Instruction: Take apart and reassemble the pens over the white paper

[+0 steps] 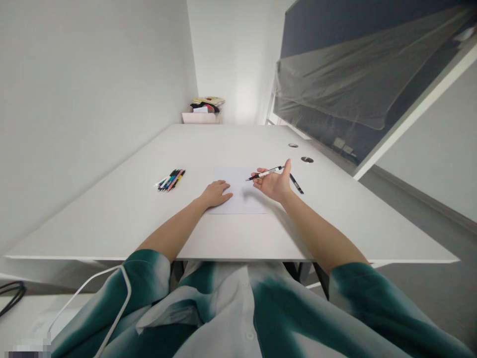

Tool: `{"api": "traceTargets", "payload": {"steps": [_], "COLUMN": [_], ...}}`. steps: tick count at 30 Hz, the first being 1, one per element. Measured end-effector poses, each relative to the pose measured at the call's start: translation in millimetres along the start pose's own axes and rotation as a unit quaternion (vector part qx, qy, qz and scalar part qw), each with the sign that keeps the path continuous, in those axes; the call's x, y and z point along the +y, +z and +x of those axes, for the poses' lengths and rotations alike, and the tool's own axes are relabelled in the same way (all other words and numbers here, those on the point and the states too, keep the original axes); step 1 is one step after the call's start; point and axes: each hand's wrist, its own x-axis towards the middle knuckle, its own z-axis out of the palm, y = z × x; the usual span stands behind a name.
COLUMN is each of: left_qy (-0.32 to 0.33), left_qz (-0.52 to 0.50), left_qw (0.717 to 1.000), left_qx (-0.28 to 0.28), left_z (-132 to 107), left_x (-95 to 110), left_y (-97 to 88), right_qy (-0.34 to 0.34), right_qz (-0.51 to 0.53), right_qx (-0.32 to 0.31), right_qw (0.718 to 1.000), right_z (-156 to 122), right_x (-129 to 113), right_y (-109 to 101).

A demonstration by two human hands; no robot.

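A white sheet of paper [238, 186] lies on the white table [122, 214] in front of me. My left hand [216, 193] rests flat on the sheet's left edge, fingers stretched out. My right hand [274, 183] hovers palm up over the sheet's right side and holds a white pen [263, 173] with a black tip, pointing left. A black pen [297, 184] lies on the table just right of that hand.
Several coloured pens [170, 180] lie in a bunch to the left of the paper. Two round cable holes [307, 159] sit in the tabletop at the right. A box with clutter [204, 112] stands at the far end. A dark covered panel [357, 84] leans at the right.
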Motion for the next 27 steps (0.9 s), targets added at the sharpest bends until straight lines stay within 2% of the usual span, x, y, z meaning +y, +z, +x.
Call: {"api": "traceTargets", "payload": {"steps": [7, 13, 18, 23, 27], "left_qy": [-0.002, -0.002, 0.002, 0.004, 0.015], "left_qz": [0.003, 0.003, -0.003, -0.01, -0.016], "left_qw": [1.0, 1.0, 1.0, 1.0, 1.0], "left_qx": [-0.004, 0.001, 0.001, 0.005, 0.005], "left_z": [-1, -1, -1, -1, -2], "left_x": [1, 0, -1, -2, 0], "left_y": [-2.1, -1.1, -0.3, -0.3, -3.1], "right_qy": [-0.008, -0.011, -0.049, -0.12, -0.115], "right_qz": [0.036, 0.014, -0.07, -0.182, -0.249], "right_qx": [-0.009, 0.003, 0.044, 0.116, 0.141], "right_qw": [0.999, 1.0, 0.995, 0.969, 0.951], "right_z": [3, 1, 4, 13, 15], "right_x": [1, 0, 2, 8, 12], "right_y": [-3, -1, 1, -5, -9]}}
